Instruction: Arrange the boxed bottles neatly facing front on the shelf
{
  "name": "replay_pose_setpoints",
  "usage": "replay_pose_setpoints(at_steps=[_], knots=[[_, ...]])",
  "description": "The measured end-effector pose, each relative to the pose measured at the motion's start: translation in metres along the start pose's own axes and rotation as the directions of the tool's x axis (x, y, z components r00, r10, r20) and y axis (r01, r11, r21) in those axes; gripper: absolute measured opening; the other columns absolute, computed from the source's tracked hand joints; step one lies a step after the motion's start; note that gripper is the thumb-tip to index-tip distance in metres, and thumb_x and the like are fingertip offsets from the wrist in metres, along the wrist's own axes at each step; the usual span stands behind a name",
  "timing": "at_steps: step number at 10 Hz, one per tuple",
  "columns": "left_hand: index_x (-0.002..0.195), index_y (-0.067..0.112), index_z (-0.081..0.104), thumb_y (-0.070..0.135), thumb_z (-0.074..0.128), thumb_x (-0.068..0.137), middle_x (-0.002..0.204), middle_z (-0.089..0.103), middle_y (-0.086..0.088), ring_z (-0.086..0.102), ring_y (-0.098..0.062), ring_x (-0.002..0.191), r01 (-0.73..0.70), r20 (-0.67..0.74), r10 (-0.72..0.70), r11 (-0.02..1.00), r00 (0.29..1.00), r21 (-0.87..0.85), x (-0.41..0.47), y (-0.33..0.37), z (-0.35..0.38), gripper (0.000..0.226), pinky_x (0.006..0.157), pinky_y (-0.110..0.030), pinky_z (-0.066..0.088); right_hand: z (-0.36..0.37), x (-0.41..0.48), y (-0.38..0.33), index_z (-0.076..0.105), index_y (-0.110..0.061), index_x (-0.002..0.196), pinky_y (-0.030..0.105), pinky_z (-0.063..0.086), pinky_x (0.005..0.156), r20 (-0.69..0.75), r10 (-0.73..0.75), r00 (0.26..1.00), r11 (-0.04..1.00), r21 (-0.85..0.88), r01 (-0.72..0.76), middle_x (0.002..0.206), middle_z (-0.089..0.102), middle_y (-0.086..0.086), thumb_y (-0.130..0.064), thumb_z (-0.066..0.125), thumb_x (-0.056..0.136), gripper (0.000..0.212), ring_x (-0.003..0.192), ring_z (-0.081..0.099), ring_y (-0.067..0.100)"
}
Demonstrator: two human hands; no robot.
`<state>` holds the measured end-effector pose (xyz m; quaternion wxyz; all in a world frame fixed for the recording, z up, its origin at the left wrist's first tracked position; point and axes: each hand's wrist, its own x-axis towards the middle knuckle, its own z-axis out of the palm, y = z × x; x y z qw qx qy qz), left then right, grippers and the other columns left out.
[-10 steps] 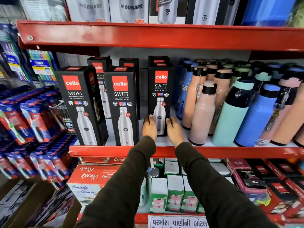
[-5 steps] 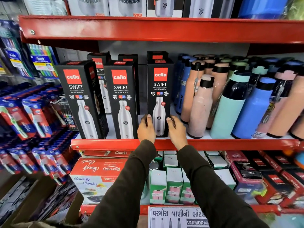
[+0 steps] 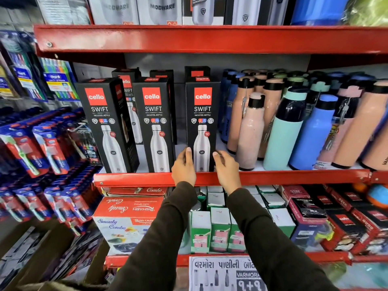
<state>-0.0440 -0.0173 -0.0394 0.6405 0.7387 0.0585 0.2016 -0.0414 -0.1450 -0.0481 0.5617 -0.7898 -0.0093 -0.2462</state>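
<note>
- Standing at the red shelf point(image 3: 273, 177) front edge, three black boxed bottles point(image 3: 153, 122) are facing forward — the rightmost box point(image 3: 202, 114) is being grasped low down by both hands.
- Left hand point(image 3: 184, 168) and right hand point(image 3: 227, 169) are pinching its two sides.
- Three more boxes point(image 3: 161, 73) are hiding behind, mostly covered.
- Loose bottles point(image 3: 283, 131) are crowding rightward — too overlapped to count.

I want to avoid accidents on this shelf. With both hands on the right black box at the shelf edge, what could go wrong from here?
1. The right black box stands at the red shelf lip; pulled further, it may tip off.
2. The right hand is close to the pink bottle; a sideways nudge could topple it into the crowded bottles.
3. The left hand could bump the middle box askew.
</note>
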Motion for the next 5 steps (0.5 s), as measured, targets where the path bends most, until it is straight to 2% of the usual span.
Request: replay_pose_setpoints(at_steps=[1, 2, 3, 4, 5], knots=[[0.132, 0.018, 0.058, 0.046, 0.039, 0.1, 0.135, 0.062, -0.006, 0.054, -0.025, 0.127, 0.005, 0.016, -0.005, 1.0, 1.0, 0.009, -0.001, 0.002, -0.002, 0.047, 0.099, -0.025, 0.033, -0.001, -0.004, -0.002, 0.062, -0.013, 0.122, 0.024, 0.045, 0.091, 0.016, -0.01, 1.0, 0.999, -0.041, 0.011, 0.113, 0.069, 0.006, -0.03, 0.05, 0.098, 0.032, 0.101, 0.061, 0.012], [0.137, 0.016, 0.054, 0.045, 0.038, 0.101, 0.139, 0.058, -0.007, 0.05, -0.024, 0.131, 0.016, 0.069, -0.016, 1.0, 0.997, -0.002, -0.001, 0.005, -0.003, 0.048, 0.1, -0.022, 0.03, -0.003, -0.005, -0.007, 0.06, -0.011, 0.125, 0.023, 0.041, 0.092, 0.049, -0.01, 0.999, 0.996, -0.088, 0.014, 0.117, 0.067, 0.01, -0.027, 0.048, 0.099, 0.032, 0.108, 0.061, 0.019], [0.145, 0.016, 0.042, 0.046, 0.038, 0.1, 0.148, 0.05, -0.006, 0.044, -0.022, 0.138, -0.004, 0.13, 0.007, 1.0, 0.991, -0.026, -0.007, 0.008, -0.005, 0.055, 0.106, -0.022, 0.027, -0.011, -0.01, -0.016, 0.053, -0.01, 0.134, 0.025, 0.039, 0.098, 0.117, 0.03, 0.993, 0.996, -0.083, -0.021, 0.131, 0.06, 0.01, -0.028, 0.047, 0.1, 0.039, 0.12, 0.056, 0.021], [0.15, 0.023, 0.031, 0.047, 0.041, 0.1, 0.154, 0.038, 0.003, 0.035, -0.009, 0.142, -0.207, 0.064, 0.212, 0.975, 0.975, -0.083, -0.023, 0.015, -0.008, 0.057, 0.115, -0.025, 0.026, -0.031, -0.014, -0.034, 0.049, -0.015, 0.136, 0.037, 0.043, 0.104, 0.073, 0.015, 0.997, 0.997, 0.079, -0.02, 0.138, 0.053, 0.008, -0.029, 0.048, 0.1, 0.038, 0.118, 0.054, 0.018], [0.146, 0.031, 0.034, 0.044, 0.04, 0.101, 0.147, 0.039, 0.01, 0.033, -0.003, 0.139, -0.494, -0.03, 0.495, 0.869, 0.868, 0.041, -0.024, 0.036, -0.017, 0.047, 0.117, -0.029, 0.028, -0.07, -0.019, -0.071, 0.059, -0.022, 0.121, 0.053, 0.047, 0.098, -0.15, -0.149, 0.977, 0.974, 0.151, 0.171, 0.125, 0.059, 0.0, -0.025, 0.051, 0.099, 0.024, 0.112, 0.056, 0.017]])
